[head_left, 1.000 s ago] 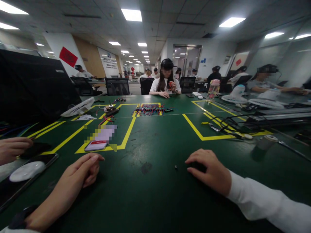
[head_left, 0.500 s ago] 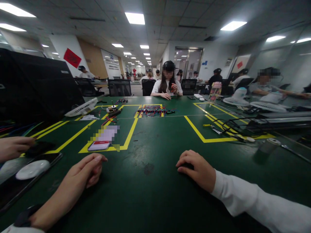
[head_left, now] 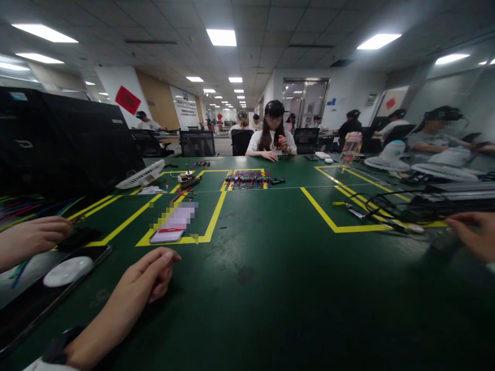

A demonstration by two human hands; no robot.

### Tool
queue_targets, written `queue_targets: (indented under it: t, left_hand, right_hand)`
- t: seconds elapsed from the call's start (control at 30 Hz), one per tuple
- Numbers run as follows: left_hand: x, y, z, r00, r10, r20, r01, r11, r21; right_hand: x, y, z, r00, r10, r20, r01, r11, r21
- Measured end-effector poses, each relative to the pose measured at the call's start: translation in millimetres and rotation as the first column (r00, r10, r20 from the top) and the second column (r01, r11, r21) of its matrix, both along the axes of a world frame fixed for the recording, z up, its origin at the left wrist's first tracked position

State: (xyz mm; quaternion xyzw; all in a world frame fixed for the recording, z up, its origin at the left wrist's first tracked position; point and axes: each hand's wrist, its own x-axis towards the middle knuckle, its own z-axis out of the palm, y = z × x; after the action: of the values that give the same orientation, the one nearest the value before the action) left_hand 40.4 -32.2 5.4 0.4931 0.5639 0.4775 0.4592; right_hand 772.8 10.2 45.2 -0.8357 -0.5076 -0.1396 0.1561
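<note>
My left hand [head_left: 149, 278] rests on the green table [head_left: 270, 309], its fingers curled in and thumb against the index finger; whatever may be inside is hidden. At the far right edge, my right hand [head_left: 474, 234] is raised with fingertips close together, partly cut off by the frame. Anything between them is too small to make out. Just below those fingers stands a small greyish cylinder [head_left: 443, 250], blurred. The small black part seen earlier on the table no longer shows there.
Another person's hand [head_left: 34, 239] is at the left, beside a black phone [head_left: 96, 252] bearing a white oval case [head_left: 67, 271]. A second phone [head_left: 167, 235] lies inside yellow tape. Bundled wires [head_left: 251, 179] lie farther back; black cables [head_left: 371, 201] lie right. A person sits opposite.
My right hand first moved left over the small black part, then swung far right to the greyish cylinder. The part is gone from its spot. My left hand keeps its pose; the view shifted slightly.
</note>
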Motion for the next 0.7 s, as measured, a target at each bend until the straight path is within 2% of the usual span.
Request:
queue_targets:
  t: [0.1,0.37,0.47,0.53,0.63,0.7]
  left_hand:
    - [-0.9,-0.7,0.0,1.000,0.022,-0.006,-0.022,1.000,-0.001]
    - [-2.2,-0.9,-0.8,0.999,0.034,-0.001,-0.034,0.999,-0.005]
    - [-2.2,-0.5,-1.4,0.999,0.031,0.019,-0.031,0.999,-0.008]
    - [-2.4,-0.4,-1.7,0.999,0.030,0.031,-0.030,1.000,-0.006]
    - [-2.7,-0.5,-1.7,0.999,0.022,0.024,-0.022,1.000,0.008]
    - [-2.9,-0.7,-1.7,1.000,0.016,0.016,-0.016,1.000,0.014]
  right_hand:
    - [19.3,-2.6,-7.0,0.978,-0.131,-0.160,0.116,0.988,-0.103]
    - [-4.8,-7.4,2.3,0.949,-0.198,-0.245,0.186,0.980,-0.071]
    - [5.6,-7.5,-0.9,0.940,-0.221,-0.260,0.228,0.974,-0.001]
    - [15.9,-6.1,-3.9,0.934,-0.225,-0.277,0.233,0.972,-0.004]
    - [33.5,-2.6,-10.7,0.933,-0.218,-0.285,0.214,0.976,-0.048]
    - [46.8,0.3,-18.0,0.959,-0.174,-0.223,0.181,0.983,0.011]
